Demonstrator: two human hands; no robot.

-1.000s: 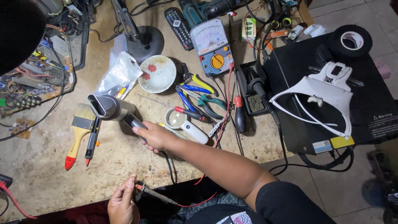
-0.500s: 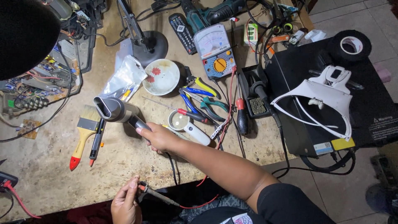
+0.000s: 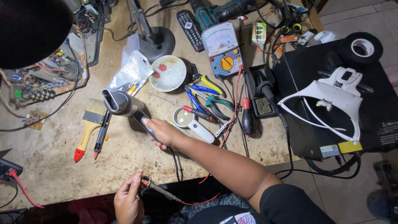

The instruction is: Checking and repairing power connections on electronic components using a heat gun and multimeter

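On a cluttered bench (image 3: 62,166): right hand (image 3: 163,132) in a closed grip on the handle of a grey hot-air gun (image 3: 120,103), nozzle aimed toward ten o'clock (just above a yellow-handled paintbrush (image 3: 89,128)). At six o'clock, left hand (image 3: 128,199) pinching a red-wired test probe (image 3: 159,191) at the bench edge. At twelve o'clock of the gun, a floral saucer (image 3: 168,73); at three o'clock, a magnifier (image 3: 192,123).

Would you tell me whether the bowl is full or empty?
Empty: the bowl shows only its white inside with red flower marks.
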